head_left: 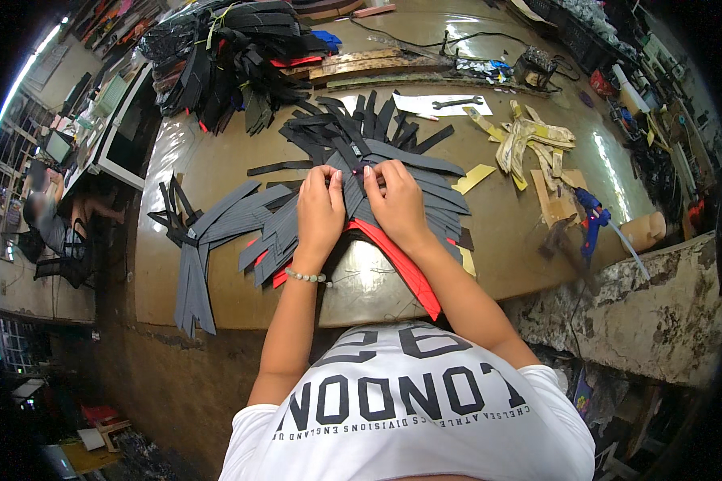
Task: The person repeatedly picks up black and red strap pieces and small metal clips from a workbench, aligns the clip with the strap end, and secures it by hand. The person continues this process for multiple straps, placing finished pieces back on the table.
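Observation:
A fanned bundle of grey fabric strips lies on the table in front of me, with black strip ends spreading from its far side. My left hand and my right hand meet over its middle, fingertips pinched close together. Between them is something small and dark, too small to name. Red strips run out from beneath my right hand and forearm. Left of my hands, a smaller bundle of grey strips reaches over the table's near edge.
A big heap of black strips stands at the far left. Beyond my hands, a wrench lies on white paper. Worn yellowish gloves and a blue-handled tool are on the right. A person sits at the far left.

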A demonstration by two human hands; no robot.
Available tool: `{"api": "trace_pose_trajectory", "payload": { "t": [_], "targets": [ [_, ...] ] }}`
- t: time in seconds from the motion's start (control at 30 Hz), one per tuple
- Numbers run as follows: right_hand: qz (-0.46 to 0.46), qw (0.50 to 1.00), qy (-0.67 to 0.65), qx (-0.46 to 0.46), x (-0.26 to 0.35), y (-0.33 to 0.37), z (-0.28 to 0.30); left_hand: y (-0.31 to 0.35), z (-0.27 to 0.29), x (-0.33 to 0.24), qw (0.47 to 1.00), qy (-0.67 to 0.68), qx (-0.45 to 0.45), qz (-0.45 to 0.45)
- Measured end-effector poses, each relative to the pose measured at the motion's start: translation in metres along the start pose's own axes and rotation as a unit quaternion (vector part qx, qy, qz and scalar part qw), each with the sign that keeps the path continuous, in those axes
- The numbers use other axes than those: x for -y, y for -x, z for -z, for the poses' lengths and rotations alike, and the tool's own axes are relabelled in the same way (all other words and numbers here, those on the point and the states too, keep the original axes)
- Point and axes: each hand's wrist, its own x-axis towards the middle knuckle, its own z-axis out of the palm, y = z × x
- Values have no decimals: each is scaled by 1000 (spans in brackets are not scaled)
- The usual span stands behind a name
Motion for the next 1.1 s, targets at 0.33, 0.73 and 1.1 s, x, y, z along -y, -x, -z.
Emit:
{"api": "trace_pose_trajectory", "payload": {
  "t": [0.33, 0.73, 1.1],
  "targets": [
    [49, 996, 69, -18, 0, 1, -3, 0, -5, 4, 992, 112, -41, 35],
    [-219, 893, -393, 8, -21, -9, 7, 15, 22, -48, 979, -127, 44, -151],
    [-264, 437, -859, -37, -77, -38, 100, 17, 23, -21, 977, -120, 64, -163]
  ]
}}
